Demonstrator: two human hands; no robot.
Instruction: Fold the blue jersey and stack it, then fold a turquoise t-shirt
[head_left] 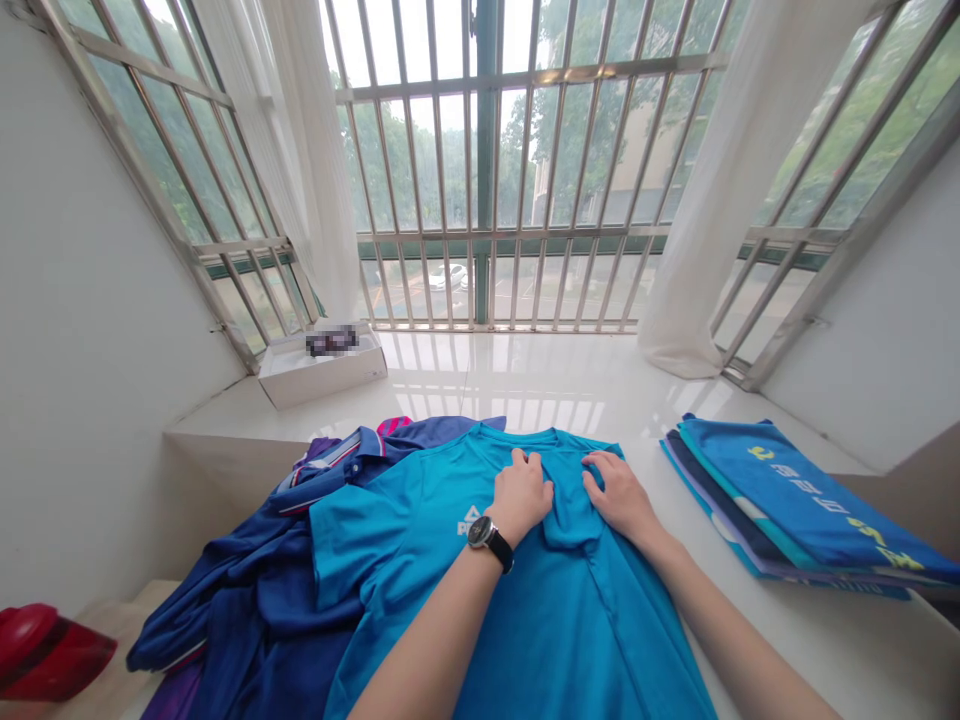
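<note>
Step in hand: the left hand [521, 497] and the right hand [619, 497] rest on the upper chest of a blue T-shirt [525, 640], just below the collar. A raised fold of cloth [566, 510] runs down the shirt between them, and it is the chief point needing attention, being the highest ridge on the chest.

Finger state: the fingers [519, 462] of both hands are slightly curved on the cloth and are not clenched into fists. Whether they pinch the cloth or only press on it cannot be determined from this view.

Position and orientation: the shirt lies flat on a white ledge [540, 385], over a heap of dark blue garments [255, 600] on its left side. The collar points away from the person, toward a barred window [487, 150]. The long axis runs from the collar back toward the person, and the hem is out of view.

Surroundings: a stack of folded blue shirts [787, 500] lies to the right, and a white box [315, 375] stands near the window (the item on it is blurred). A wristwatch [489, 542] is worn on the left wrist.
</note>
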